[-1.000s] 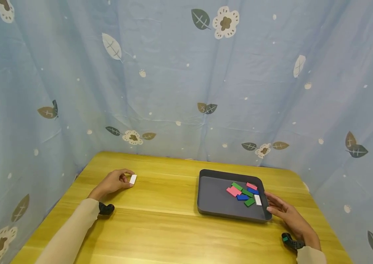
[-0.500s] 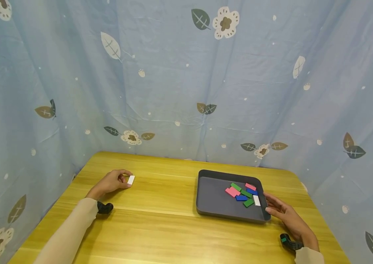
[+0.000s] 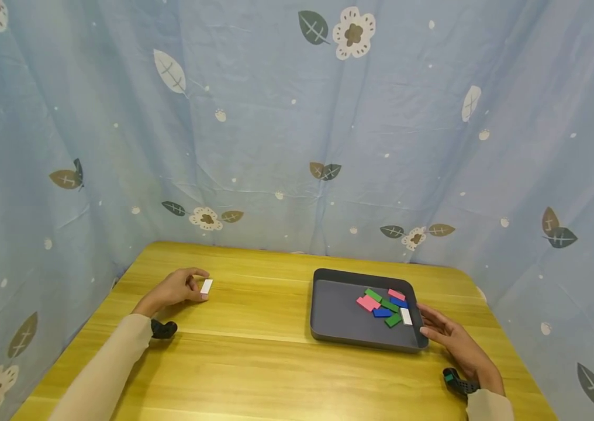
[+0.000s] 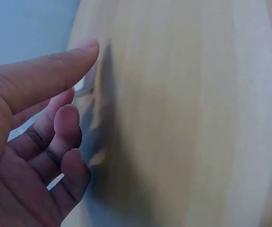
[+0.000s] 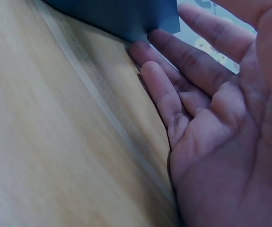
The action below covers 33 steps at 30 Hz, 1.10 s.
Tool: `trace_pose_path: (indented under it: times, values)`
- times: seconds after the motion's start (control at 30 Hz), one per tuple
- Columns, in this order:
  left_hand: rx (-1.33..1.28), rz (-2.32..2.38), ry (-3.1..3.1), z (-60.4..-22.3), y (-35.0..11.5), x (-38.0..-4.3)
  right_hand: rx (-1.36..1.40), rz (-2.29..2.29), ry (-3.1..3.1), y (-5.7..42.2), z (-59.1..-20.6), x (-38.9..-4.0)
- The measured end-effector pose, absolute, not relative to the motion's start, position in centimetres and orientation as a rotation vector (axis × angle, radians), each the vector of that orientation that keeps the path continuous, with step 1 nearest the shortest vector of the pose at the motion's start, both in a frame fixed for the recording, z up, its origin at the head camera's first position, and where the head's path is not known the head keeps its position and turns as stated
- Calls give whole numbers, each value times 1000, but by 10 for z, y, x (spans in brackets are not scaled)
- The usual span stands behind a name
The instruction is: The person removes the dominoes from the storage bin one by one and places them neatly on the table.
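Observation:
At the table's left, my left hand (image 3: 178,287) pinches a small white block (image 3: 206,286) between thumb and index finger, low over the wood. In the left wrist view the thumb (image 4: 55,75) covers most of the block, and the other fingers are bent. On the right is a dark grey tray (image 3: 323,336) with several pink, green and blue blocks and another white block (image 3: 406,316) lying towards its right end. My right hand (image 3: 452,336) rests beside the tray's right wall, its fairly straight fingers (image 5: 188,56) reaching the outer side and the thumb tip at the rim.
The yellow wooden table (image 3: 234,362) ends at the back against a blue curtain (image 3: 255,146) with leaves and flowers on it. The curtain also hangs along both sides. Black devices are strapped to the left wrist (image 3: 163,329) and right wrist (image 3: 459,383).
The head view has drifted slightly, so everything sits a little further left in it. Both hands, the white block and the tray keep nearly the same places on the table.

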<state>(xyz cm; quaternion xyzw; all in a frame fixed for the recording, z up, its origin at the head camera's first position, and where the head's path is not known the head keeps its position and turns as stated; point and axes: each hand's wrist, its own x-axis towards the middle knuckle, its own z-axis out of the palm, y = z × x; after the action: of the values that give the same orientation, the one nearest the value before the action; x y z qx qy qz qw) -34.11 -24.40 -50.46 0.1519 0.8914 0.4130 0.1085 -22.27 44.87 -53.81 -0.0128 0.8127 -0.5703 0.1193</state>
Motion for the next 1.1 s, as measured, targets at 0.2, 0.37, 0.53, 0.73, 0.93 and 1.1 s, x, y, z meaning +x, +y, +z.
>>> trace_pose_path:
  times: [0.2, 0.37, 0.53, 0.73, 0.93, 1.1]
  values:
    - [434, 1301, 2607, -493, -238, -341, -26, -1685, 2370, 448, -537, -222]
    - [430, 1365, 2574, -486, -223, -338, -29, -1692, 2364, 448, -538, -224]
    - [449, 1428, 2536, -478, -201, -337, -40, -1675, 2364, 447, -539, -225]
    - [490, 1493, 2487, -469, -172, -338, -32, -1676, 2377, 446, -538, -226]
    - [542, 1549, 2394, -465, -144, -337, -20, -1692, 2376, 445, -538, -225]
    - [628, 1543, 2346, -461, -119, -335, -8, -1688, 2393, 446, -539, -223]
